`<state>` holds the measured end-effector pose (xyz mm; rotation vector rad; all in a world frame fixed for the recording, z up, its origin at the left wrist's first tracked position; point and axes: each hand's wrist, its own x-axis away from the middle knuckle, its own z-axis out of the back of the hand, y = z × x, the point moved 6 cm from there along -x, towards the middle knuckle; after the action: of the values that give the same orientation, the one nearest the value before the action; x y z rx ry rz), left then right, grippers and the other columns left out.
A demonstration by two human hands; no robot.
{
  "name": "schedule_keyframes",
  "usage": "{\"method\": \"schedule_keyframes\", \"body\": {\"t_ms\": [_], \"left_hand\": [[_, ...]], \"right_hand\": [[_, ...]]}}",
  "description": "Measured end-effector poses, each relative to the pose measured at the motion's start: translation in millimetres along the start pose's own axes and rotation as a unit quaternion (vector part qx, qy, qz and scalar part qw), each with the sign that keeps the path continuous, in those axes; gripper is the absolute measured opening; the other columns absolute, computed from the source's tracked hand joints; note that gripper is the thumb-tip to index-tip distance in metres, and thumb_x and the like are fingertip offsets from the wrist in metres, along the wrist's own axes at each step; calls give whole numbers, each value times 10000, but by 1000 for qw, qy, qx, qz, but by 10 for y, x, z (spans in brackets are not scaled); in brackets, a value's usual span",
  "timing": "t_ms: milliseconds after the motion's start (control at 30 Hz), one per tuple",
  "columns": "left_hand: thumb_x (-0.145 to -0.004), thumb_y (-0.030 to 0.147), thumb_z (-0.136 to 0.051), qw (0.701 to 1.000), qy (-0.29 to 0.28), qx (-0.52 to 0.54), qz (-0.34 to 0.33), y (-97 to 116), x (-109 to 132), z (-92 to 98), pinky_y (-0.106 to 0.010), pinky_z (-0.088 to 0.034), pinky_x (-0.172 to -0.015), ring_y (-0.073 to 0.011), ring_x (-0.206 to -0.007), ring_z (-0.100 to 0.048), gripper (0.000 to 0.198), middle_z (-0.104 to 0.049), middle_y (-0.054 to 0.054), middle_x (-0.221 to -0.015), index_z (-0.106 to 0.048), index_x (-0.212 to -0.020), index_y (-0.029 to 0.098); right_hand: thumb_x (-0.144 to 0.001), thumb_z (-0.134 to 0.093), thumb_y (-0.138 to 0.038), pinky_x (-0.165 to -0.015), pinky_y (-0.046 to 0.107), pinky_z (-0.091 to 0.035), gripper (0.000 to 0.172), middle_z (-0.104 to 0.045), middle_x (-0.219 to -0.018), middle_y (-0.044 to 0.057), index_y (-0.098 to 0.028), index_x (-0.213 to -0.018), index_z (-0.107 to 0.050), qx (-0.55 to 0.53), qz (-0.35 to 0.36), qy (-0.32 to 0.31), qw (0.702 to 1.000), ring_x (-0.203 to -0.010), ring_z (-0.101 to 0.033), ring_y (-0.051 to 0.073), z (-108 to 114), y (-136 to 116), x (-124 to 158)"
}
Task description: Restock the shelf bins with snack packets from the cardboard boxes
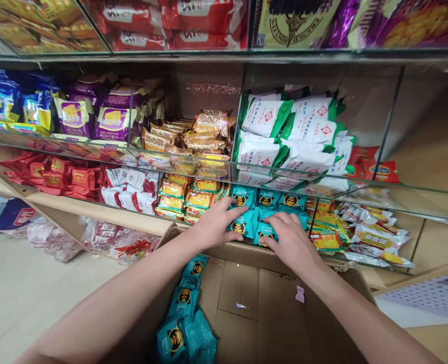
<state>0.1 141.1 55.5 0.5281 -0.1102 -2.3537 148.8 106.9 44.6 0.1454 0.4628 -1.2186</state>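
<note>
Far left on the lower shelf (pixel 95 210) sat a pile of red packets (pixel 64 177), then white-and-red ones (pixel 133 189), then a stack of yellow-orange packets (pixel 186 198). Up a level, behind the glass shelf (pixel 398 194), were purple bags (pixel 112 121) and some brown wrappers (pixel 205 134).

Down at the bottom, the cardboard box (pixel 254 303) was open, with a few spare teal packets (pixel 186 313) heaped against its left wall.

The left hand (pixel 216 222) was stretched out over the box's far edge, palm down. Its fingers (pixel 236 212) were laid out fairly straight and loose, not wrapped round anything, with the tips resting on the left end of the teal packets on the shelf (pixel 290 199). Those packets stood in a tight bunch at the front of the lower shelf, squeezed between the yellow-orange stack and the next compartment.

The right hand (pixel 290 242) was just beside the left, also palm down. Its fingers (pixel 280 220) were spread flat across the tops of the same teal bunch, pressing rather than pinching, so the packets lay under and just beyond both sets of fingertips.

Above them were fat white-and-green bags (pixel 296 136), and off to the right a jumble of mixed packets (pixel 364 225).
</note>
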Motion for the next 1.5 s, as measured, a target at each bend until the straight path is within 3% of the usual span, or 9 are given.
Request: {"method": "schedule_keyframes", "body": {"t_ms": [167, 333, 533, 633, 767, 900, 1100, 1367, 1500], "left_hand": [[-718, 345, -593, 993, 3, -113, -17, 52, -24, 81, -366, -400, -834, -239, -976, -444, 590, -472, -99, -1087, -415, -1255, 177], [-742, 361, -546, 991, 51, -121, -2, 27, -17, 263, -365, -372, -848, -229, -944, -455, 535, -522, -97, -1028, -441, -1212, 129], [-735, 342, -589, 993, -23, -110, -25, 75, -24, 34, -361, -405, -831, -230, -941, -471, 514, -516, -93, -1034, -474, -1200, 157], [-736, 291, -601, 996, -8, -94, 2, 63, -57, -31, -360, -416, -855, -235, -992, -467, 542, -475, -113, -1081, -440, -1230, 138], [-734, 284, -606, 997, 5, -57, 42, 23, -83, -46, -346, -437, -862, -224, -1015, -488, 555, -441, -102, -1087, -417, -1241, 161], [-747, 265, -591, 996, -27, -47, 65, 0, -64, -78, -321, -455, -847, -208, -1007, -517, 560, -415, -95, -1140, -382, -1260, 182], [-798, 299, -511, 993, -12, -89, 71, 5, -94, -22, -328, -478, -786, -226, -1006, -526, 526, -406, -104, -1176, -344, -1286, 192], [-756, 250, -564, 992, -41, -93, 81, -11, -14, -59, -322, -487, -747, -222, -956, -562, 603, -392, -110, -1207, -304, -1298, 209], [-771, 283, -535, 997, -18, -58, 52, -5, 2, -13, -315, -479, -785, -209, -1005, -526, 563, -401, -92, -1195, -311, -1283, 213]], "right_hand": [[-705, -626, -321, -727, 362, -413, 332, -570, -935, 105, -137, -979, -592, 15, 28, -5, 999, -887, -449, 256, 4, -8, 16], [-768, -552, -306, -707, 363, -407, 201, -558, -854, 107, -139, -874, -587, 39, 20, 57, 997, -864, -440, 257, 95, 18, -14], [-762, -566, -296, -699, 358, -404, 142, -548, -830, 87, -168, -821, -549, 25, 24, 73, 997, -833, -440, 248, 79, 13, -61], [-742, -593, -300, -703, 352, -405, 157, -548, -827, 79, -166, -808, -544, 13, 21, 47, 999, -819, -443, 241, 42, 13, -83], [-760, -567, -286, -697, 355, -409, 143, -548, -818, 92, -150, -802, -553, 24, -13, 47, 999, -806, -442, 244, 56, 44, -95], [-712, -625, -283, -737, 356, -416, 216, -546, -884, 98, -141, -863, -564, 4, 0, 30, 1000, -849, -442, 244, 54, 32, -66], [-667, -662, -230, -787, 384, -427, 343, -525, -985, 102, -158, -983, -548, -17, 27, 27, 999, -939, -430, 259, 21, 47, -53], [-640, -683, -215, -854, 412, -424, 491, -485, -1125, 117, -159, -1101, -524, -35, 58, 6, 998, -1028, -410, 269, 24, 37, -22], [-703, -628, -275, -865, 418, -417, 411, -494, -1123, 129, -141, -1083, -546, -41, 52, 28, 997, -1045, -411, 274, 126, 20, -13]]}}
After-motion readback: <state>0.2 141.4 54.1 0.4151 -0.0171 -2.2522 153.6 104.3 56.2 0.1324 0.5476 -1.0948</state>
